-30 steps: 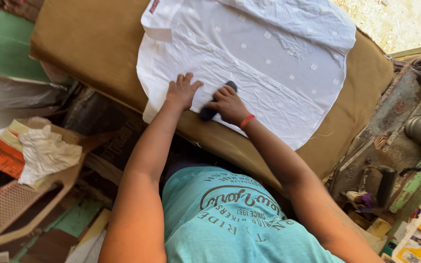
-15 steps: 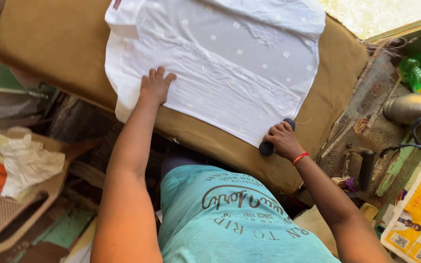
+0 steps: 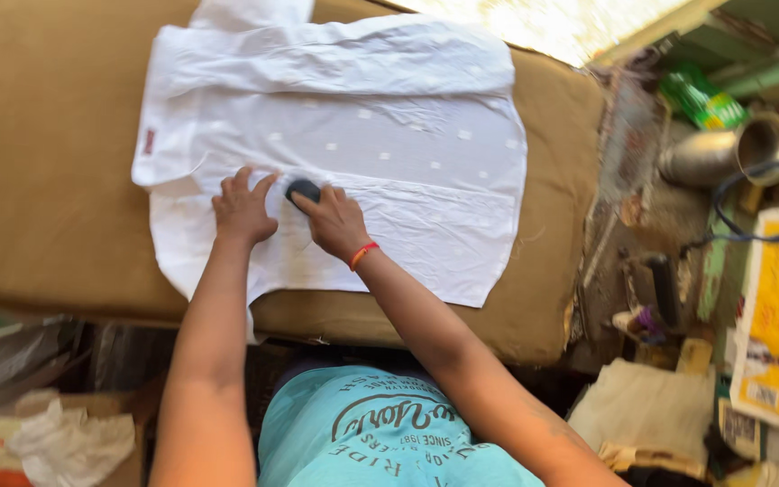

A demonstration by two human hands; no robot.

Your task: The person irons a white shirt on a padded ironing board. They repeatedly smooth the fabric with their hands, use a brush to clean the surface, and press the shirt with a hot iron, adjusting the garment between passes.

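Right hand (image 3: 334, 221) around dark rounded iron handle (image 3: 303, 189)

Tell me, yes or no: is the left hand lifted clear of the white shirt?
No: the left hand lies flat on the white shirt, fingers spread, beside the right hand gripping a dark object.

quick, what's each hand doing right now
Left hand: open, pressed flat on the white shirt.
Right hand: closed on a small dark object on the shirt.
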